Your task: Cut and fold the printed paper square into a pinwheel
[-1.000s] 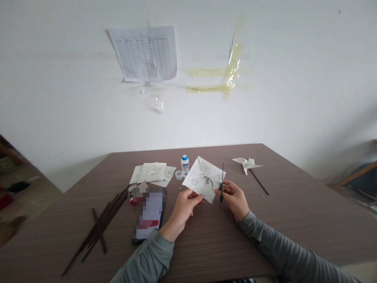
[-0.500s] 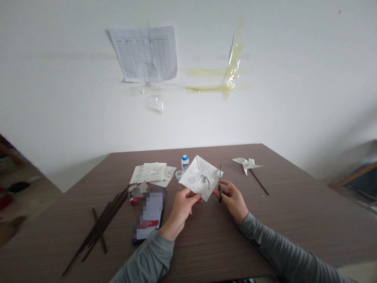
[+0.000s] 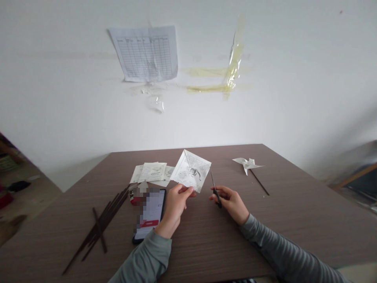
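Note:
My left hand (image 3: 176, 201) pinches the lower corner of a square printed paper (image 3: 190, 170) and holds it up above the brown table (image 3: 294, 220). My right hand (image 3: 231, 200) grips small black-handled scissors (image 3: 214, 185), blades pointing up and left, with the tip at the paper's right corner. Both arms wear grey sleeves.
A phone (image 3: 150, 214) lies by my left wrist, with a red item beside it. Dark thin sticks (image 3: 100, 226) lie at the left. Printed paper pieces (image 3: 151, 173) sit behind. A finished paper pinwheel on a stick (image 3: 249, 166) lies at the right. A table sheet (image 3: 145, 53) is taped to the wall.
My left hand carried the paper left and a little up, hiding the glue bottle. The scissors tilted from upright to leaning left and came off the paper's right edge.

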The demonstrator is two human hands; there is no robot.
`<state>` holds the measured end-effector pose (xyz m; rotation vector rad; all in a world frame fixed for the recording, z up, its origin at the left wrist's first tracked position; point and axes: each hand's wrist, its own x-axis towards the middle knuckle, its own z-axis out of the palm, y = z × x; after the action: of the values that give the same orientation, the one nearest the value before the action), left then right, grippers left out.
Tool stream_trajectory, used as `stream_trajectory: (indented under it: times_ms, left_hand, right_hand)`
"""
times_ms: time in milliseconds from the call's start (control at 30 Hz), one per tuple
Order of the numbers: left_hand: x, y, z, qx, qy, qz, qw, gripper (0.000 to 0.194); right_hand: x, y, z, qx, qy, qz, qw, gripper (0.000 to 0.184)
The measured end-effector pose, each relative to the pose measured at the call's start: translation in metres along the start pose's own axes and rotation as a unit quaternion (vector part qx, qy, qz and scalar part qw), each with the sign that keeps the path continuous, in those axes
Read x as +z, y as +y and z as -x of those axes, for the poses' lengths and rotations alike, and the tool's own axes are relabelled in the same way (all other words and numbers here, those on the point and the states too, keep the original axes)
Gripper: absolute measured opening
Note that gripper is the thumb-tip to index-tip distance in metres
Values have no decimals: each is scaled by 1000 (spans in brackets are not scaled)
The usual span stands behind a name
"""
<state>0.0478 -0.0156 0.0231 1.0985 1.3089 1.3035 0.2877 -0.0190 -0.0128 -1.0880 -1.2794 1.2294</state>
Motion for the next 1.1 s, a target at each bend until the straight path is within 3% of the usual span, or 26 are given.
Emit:
stream_trajectory:
  times_ms: [200, 600, 1100]
  left_hand:
    - [-1, 3, 0, 4, 21, 18, 1000, 37]
    - [-5, 0, -3, 14, 32, 34, 999, 48]
    - [-3, 7, -1, 6, 44, 39, 998, 43]
  right_hand:
    - [-4, 0, 4, 5, -24, 38, 999, 76]
    - [0, 7, 8, 27, -106, 51, 993, 60]
    - [4, 5, 12, 52, -163, 49, 984, 72]
